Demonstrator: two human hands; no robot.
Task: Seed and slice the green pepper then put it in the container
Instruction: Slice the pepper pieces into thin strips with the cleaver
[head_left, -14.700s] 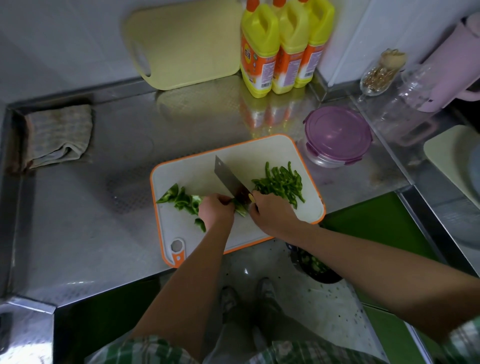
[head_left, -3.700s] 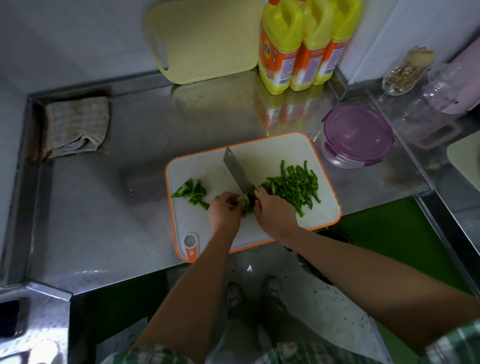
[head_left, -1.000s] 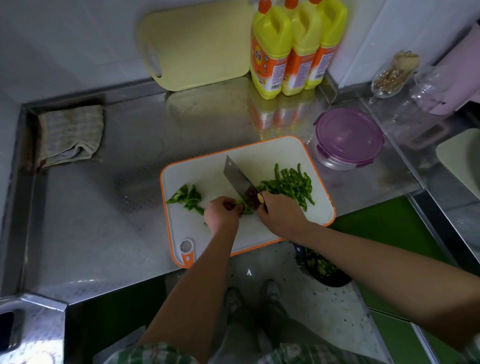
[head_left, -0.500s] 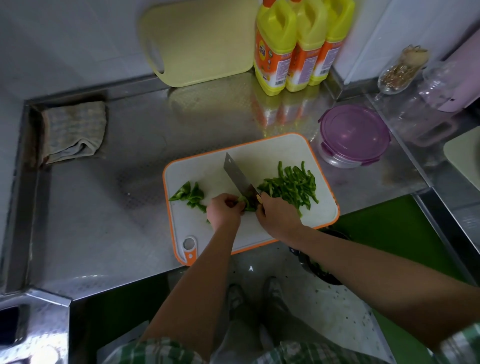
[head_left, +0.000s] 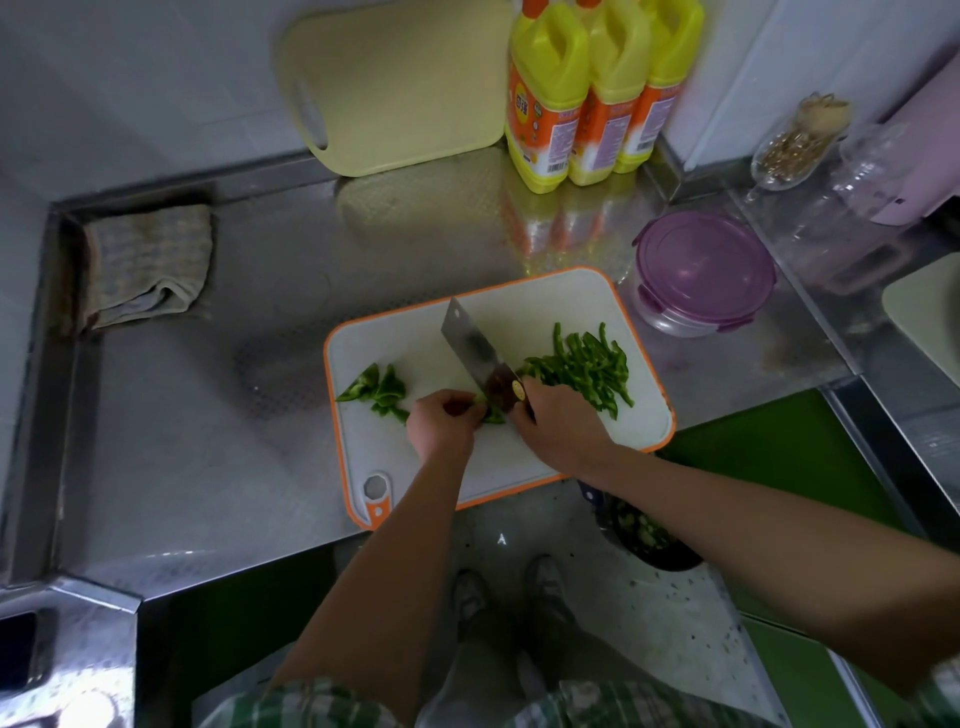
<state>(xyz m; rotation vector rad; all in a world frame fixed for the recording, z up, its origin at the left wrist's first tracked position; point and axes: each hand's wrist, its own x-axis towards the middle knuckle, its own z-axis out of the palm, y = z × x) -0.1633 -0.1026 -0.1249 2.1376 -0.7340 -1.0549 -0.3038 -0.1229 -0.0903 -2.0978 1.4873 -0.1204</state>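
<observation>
On the near part of the orange-rimmed cutting board (head_left: 530, 317), a green pepper piece (head_left: 492, 414) is pinned under the curled fingertips of the left hand (head_left: 440, 427). Just beside it, the handle of a cleaver (head_left: 475, 351) is gripped by the closed right hand (head_left: 558, 426), the blade being set against that piece. Uncut pepper chunks (head_left: 379, 389) are seen left of the hands; a heap of sliced strips (head_left: 584, 366) is seen to the right. Further back, off the board's far right corner, a purple-lidded container (head_left: 704, 270) is kept closed on the steel counter (head_left: 208, 415). At the wall, three yellow bottles (head_left: 587, 88) are lined up.
</observation>
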